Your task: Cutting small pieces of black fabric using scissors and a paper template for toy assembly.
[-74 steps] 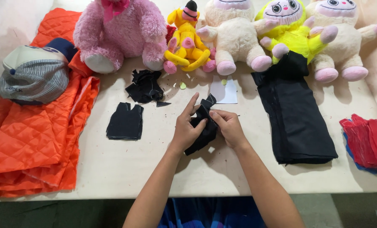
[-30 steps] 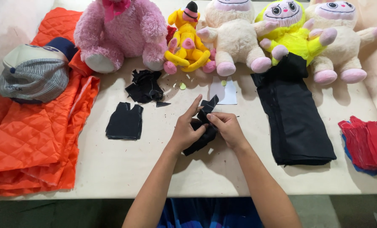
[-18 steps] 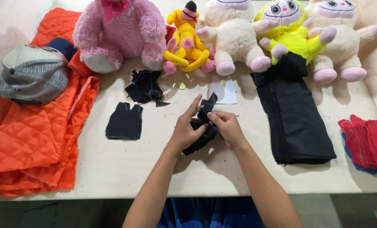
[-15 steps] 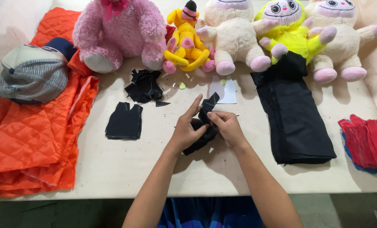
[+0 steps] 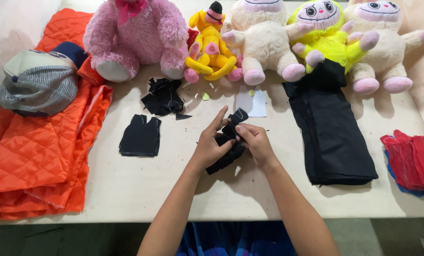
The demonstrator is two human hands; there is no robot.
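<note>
Black fabric piece [image 5: 228,147], long axis slanting up-right; left hand [image 5: 211,148], right hand [image 5: 254,142] pinching it

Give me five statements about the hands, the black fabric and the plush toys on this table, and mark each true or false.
1. Both hands, left hand and right hand, hold the small black fabric piece. True.
2. The pink teddy bear lies on the orange quilted fabric. False: it sits on the table beside it.
3. The striped cap rests on the orange quilted fabric. True.
4. The red fabric stack sits at the left edge. False: at the right edge.
5. The folded black cloth touches the yellow plush doll. True.
</note>
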